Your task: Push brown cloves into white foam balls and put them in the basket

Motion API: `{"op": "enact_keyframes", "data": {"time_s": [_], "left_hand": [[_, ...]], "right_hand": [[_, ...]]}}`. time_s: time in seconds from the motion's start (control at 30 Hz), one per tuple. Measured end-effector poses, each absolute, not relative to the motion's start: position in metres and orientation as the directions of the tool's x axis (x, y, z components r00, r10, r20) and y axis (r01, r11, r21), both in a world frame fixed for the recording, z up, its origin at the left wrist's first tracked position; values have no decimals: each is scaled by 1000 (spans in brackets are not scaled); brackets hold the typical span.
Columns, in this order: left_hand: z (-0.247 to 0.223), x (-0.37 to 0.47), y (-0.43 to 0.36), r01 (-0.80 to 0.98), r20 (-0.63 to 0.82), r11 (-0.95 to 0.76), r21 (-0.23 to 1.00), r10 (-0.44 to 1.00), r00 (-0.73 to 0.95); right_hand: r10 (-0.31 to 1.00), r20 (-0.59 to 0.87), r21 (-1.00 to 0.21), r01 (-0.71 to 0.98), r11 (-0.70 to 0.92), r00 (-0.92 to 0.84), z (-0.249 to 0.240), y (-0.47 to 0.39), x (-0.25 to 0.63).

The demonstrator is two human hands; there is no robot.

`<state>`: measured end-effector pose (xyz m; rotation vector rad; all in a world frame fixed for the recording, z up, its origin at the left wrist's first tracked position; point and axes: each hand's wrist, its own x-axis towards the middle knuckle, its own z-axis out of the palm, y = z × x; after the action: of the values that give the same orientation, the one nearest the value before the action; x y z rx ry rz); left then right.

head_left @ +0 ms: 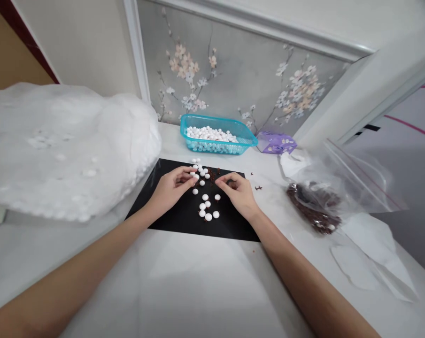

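Note:
My left hand [170, 190] reaches over the black mat [180, 225] with thumb and forefinger curled at a white ball [197, 177] at their tips. My right hand [238, 193] is over the mat's right side, thumb and forefinger pinched together. Whatever it holds is too small to make out. Between the hands lies a little heap of small brown pieces [211, 174], with several loose white balls beside it. Nearer me, several white balls [208, 217] sit in a loose group, some with brown bits showing at their undersides.
Behind the mat stands a turquoise basket [215, 149] of white balls, beside a purple packet [276, 143]. A big white translucent bag [71, 150] bulges at the left. On the right lies a clear zip bag [314, 206] of brown pieces. Stray brown bits [258, 188] dot the white table.

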<state>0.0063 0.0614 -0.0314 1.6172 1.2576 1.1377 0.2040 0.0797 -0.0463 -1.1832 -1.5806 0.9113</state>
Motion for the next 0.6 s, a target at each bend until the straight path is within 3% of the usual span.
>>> {"op": "enact_keyframes", "data": {"time_s": [0.1,0.17,0.6], "left_hand": [[-30,8,61,213,120,-151,965,982,148],[-28,9,60,215,90,-127,968,981,174],[-28,11,59,179,74,-124,976,962,262]], "right_hand": [[982,71,-997,14,75,-177,-43,73,197],[968,47,-998,-60,33,-247,-43,69,193],[949,47,-994,-110,13,-312,-43,67,190]]}}
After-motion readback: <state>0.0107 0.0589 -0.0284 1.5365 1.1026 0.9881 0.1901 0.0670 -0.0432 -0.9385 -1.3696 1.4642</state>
